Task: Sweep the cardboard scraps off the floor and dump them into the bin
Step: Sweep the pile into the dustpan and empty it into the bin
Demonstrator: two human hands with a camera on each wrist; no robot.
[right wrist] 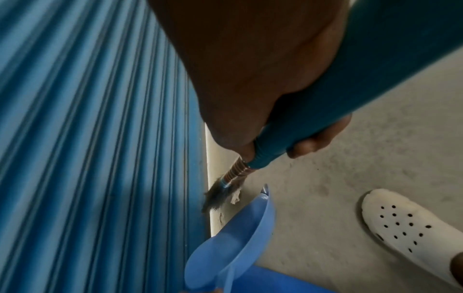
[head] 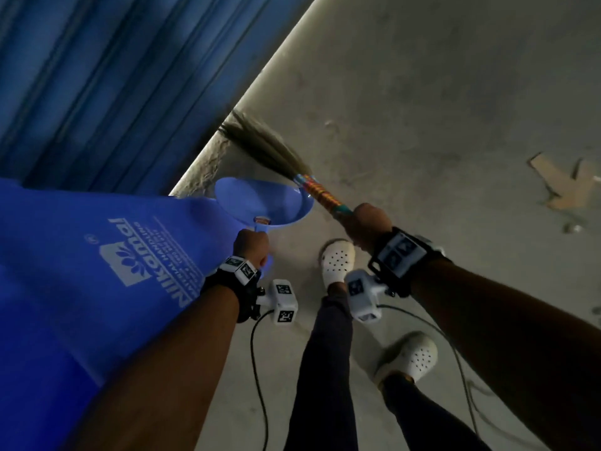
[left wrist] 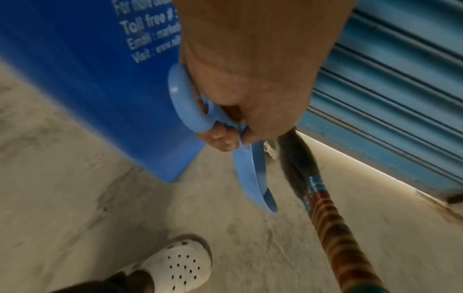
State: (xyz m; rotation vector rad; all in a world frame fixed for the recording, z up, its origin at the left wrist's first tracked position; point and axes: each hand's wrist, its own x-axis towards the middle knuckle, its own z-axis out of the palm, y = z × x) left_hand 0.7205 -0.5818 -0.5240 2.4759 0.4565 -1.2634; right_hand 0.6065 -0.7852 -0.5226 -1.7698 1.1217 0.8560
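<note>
My left hand (head: 252,247) grips the loop handle of a light-blue dustpan (head: 263,203), held just above the floor beside the big blue bin (head: 81,271). The pan's inside looks bare. My right hand (head: 366,222) holds the teal, striped handle of a grass broom (head: 257,141), its bristles at the foot of the blue shutter. In the right wrist view a small pale scrap (right wrist: 235,198) lies by the bristles (right wrist: 220,196), just ahead of the dustpan (right wrist: 233,237). A larger cardboard scrap (head: 559,183) lies on the floor far to the right.
A blue roller shutter (head: 97,76) runs along the left, with a bright gap under it. The concrete floor (head: 422,92) stretches to the right. My feet in white clogs (head: 338,262) stand just behind the dustpan. Cables trail from the wrist cameras.
</note>
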